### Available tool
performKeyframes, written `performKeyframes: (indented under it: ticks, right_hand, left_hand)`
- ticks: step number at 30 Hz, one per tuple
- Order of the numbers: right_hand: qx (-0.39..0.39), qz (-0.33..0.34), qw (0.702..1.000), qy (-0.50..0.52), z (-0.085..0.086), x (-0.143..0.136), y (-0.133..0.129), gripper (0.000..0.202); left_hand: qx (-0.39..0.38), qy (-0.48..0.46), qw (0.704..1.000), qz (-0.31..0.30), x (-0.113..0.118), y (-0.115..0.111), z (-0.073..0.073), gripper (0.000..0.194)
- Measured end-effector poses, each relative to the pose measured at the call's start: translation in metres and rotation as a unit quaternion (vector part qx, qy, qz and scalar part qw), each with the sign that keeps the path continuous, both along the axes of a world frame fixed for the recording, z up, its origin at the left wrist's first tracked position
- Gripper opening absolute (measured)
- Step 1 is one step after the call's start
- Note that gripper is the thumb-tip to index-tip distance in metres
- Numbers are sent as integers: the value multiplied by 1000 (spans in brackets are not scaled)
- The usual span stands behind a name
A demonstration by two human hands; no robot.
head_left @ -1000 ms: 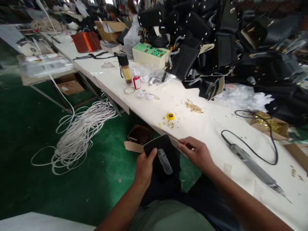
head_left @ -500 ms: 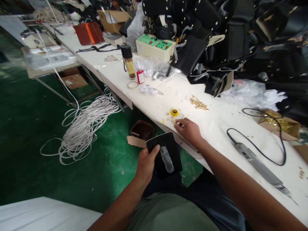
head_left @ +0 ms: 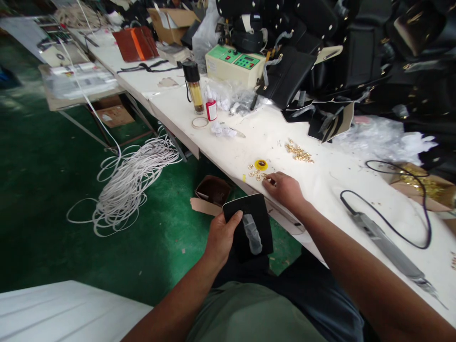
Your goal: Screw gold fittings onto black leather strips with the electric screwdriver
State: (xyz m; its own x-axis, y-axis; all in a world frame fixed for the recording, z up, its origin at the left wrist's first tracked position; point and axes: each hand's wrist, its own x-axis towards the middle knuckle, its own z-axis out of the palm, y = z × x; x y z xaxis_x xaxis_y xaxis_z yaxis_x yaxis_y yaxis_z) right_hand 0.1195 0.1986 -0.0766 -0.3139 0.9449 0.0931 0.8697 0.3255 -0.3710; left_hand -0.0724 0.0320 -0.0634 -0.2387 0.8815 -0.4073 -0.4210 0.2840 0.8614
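My left hand (head_left: 221, 237) grips a black leather panel (head_left: 238, 242) by its left side, thumb on top, over my lap. Down the middle of the panel runs a strip of cloudy plastic wrap (head_left: 252, 233). At the table edge my right hand (head_left: 283, 190) has its thumb and forefinger pinched together on a small gold-coloured metal fitting (head_left: 264, 175), partly hidden by the fingertips. Several loose gold fittings (head_left: 253, 173) lie just left of those fingers, beside a small round yellow container (head_left: 261, 165). Farther back is a pile of gold hardware (head_left: 299, 152).
On the white table (head_left: 320, 180) lies a grey corded tool (head_left: 388, 247) to the right. A bottle (head_left: 194, 90), a red-labelled bottle (head_left: 211, 110) and a control box (head_left: 233, 69) stand farther back. Black bags (head_left: 363, 57) are heaped behind. White cord (head_left: 128, 180) is coiled on the floor.
My right fingers have drawn slightly away from the loose gold fittings, with one at their tips. The view has shifted a little; my left hand still holds the panel.
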Motion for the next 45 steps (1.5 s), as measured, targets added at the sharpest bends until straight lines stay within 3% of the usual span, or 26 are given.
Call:
performKeyframes:
  ticks: [12, 16, 18, 22, 26, 31, 45]
  right_hand:
    - [-10, -41, 996, 77, 4, 2, 6, 19]
    - [0, -63, 983, 175, 26, 7, -32, 23]
    - [8, -68, 957, 282, 41, 7, -62, 23]
    - [46, 9, 930, 364, 63, 3, -113, 9]
    - [95, 46, 926, 363, 66, 0, -133, 8]
    - [120, 47, 929, 346, 62, 3, -145, 9]
    - [207, -1, 927, 312, 65, 19, -170, 10]
  left_hand:
    - [3, 4, 1000, -8, 3, 1, 4, 41]
    - [0, 30, 1000, -1, 1, 3, 6, 43]
    - [6, 59, 998, 0, 0, 5, 9, 43]
    - [23, 149, 988, -29, 5, 6, 20, 40]
    - [47, 208, 975, -70, 15, 4, 36, 37]
    - [92, 264, 956, -86, 28, -2, 51, 31]
    - [194, 359, 905, -119, 50, -19, 65, 22]
